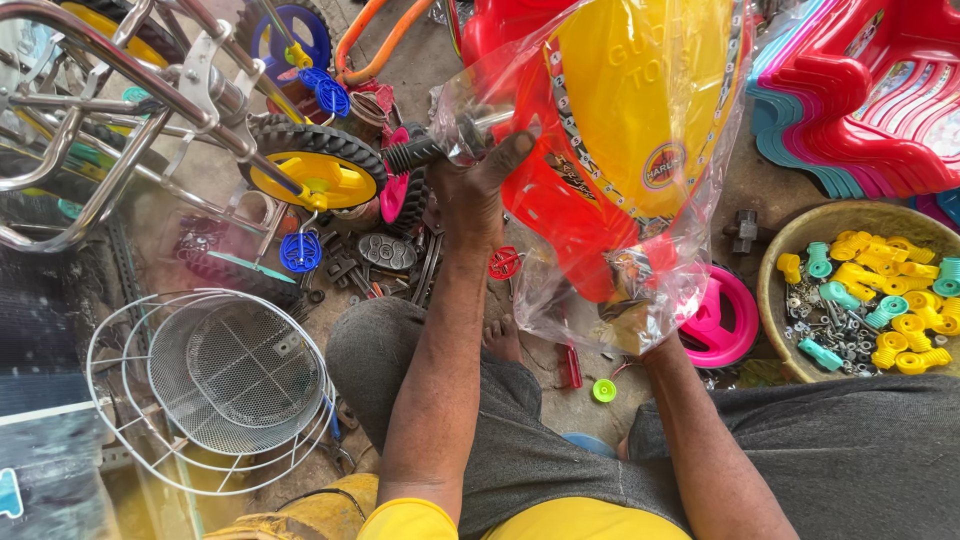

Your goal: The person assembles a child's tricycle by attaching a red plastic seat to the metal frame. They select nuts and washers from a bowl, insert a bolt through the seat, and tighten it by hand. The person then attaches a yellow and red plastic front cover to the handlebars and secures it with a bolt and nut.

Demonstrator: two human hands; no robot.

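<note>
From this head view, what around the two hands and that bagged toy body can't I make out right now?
- Right hand: head view, mostly hidden behind the crumpled clear plastic bag, so its grip cannot be judged.
- Yellow and red toy body: top cut off by the upper edge; glare on the bag blurs its surface.
- Black handlebar grip by the left hand: its inner end disappears into the bag.
- Small metal parts in the round bowl: too small to identify.

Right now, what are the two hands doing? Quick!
Left hand: closed around the black handlebar grip through the clear plastic bag.
Right hand: under the bag's bottom edge, mostly hidden; open or closed cannot be told.
</note>
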